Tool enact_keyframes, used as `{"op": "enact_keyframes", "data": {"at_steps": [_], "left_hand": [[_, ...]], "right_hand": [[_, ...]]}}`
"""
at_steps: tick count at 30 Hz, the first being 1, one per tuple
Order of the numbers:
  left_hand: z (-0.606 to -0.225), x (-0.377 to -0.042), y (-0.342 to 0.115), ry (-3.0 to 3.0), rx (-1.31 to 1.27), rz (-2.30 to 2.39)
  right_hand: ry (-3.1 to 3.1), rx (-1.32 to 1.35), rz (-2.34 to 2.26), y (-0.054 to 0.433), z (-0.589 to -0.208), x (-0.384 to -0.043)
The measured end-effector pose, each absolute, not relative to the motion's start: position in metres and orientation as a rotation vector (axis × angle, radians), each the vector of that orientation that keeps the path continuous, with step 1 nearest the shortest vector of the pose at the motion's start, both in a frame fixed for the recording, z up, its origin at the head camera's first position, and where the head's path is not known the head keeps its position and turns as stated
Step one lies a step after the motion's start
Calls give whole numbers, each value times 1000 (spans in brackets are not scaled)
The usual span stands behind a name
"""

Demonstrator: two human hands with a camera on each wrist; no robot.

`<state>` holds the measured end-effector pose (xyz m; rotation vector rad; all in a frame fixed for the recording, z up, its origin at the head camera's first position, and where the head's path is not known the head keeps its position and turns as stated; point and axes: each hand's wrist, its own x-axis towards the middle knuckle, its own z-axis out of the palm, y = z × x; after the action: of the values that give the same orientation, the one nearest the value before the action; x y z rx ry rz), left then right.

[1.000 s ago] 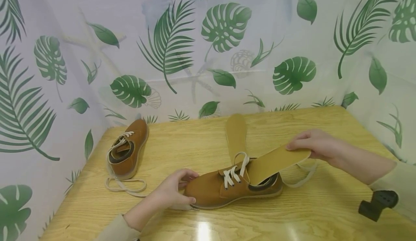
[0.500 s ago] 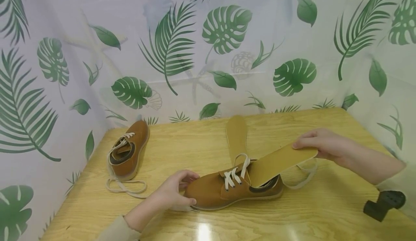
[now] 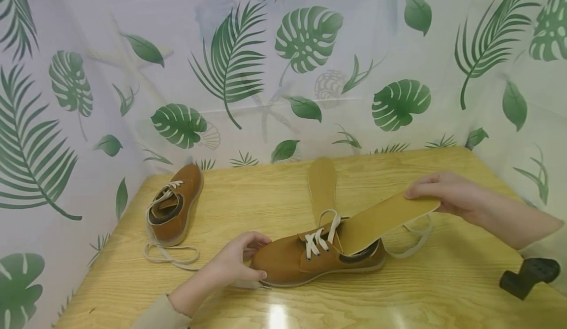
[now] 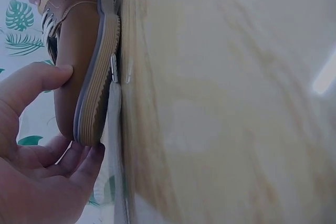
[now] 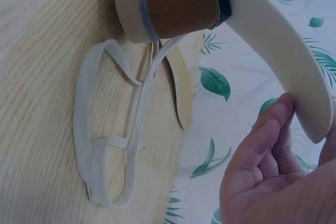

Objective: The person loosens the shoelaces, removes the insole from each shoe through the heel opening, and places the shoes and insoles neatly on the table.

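Observation:
A brown lace-up shoe (image 3: 283, 257) lies sole down on the wooden table, toe to the left. My left hand (image 3: 235, 261) grips it round the toe; in the left wrist view the thumb (image 4: 50, 75) rests on the upper and fingertips reach the sole edge. My right hand (image 3: 445, 193) pinches the raised heel end of a tan insole (image 3: 385, 220), whose front end slants down into the shoe's opening. From the right wrist, the insole (image 5: 278, 40) shows a pale, bent underside. How far it reaches inside is hidden.
A second insole (image 3: 322, 183) lies behind the shoe, its near end covered. The matching brown shoe (image 3: 189, 181) stands at the back left, its long lace (image 3: 166, 257) trailing on the table. Another loose lace (image 5: 84, 114) loops behind the held shoe's heel. A leaf-patterned cloth (image 3: 266, 87) encloses the back and sides.
My right hand has moved to the right and slightly up, drawing the insole farther out of the shoe. The left hand and the shoe have stayed in place.

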<state>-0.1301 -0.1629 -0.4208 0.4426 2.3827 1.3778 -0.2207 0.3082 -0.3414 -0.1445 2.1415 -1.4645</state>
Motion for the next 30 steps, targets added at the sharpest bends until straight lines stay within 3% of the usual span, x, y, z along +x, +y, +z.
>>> {"op": "enact_keyframes", "data": {"at_steps": [30], "left_hand": [[-419, -132, -167, 2327, 425, 1432]], "right_hand": [[2106, -81, -1523, 331, -335, -227]]}}
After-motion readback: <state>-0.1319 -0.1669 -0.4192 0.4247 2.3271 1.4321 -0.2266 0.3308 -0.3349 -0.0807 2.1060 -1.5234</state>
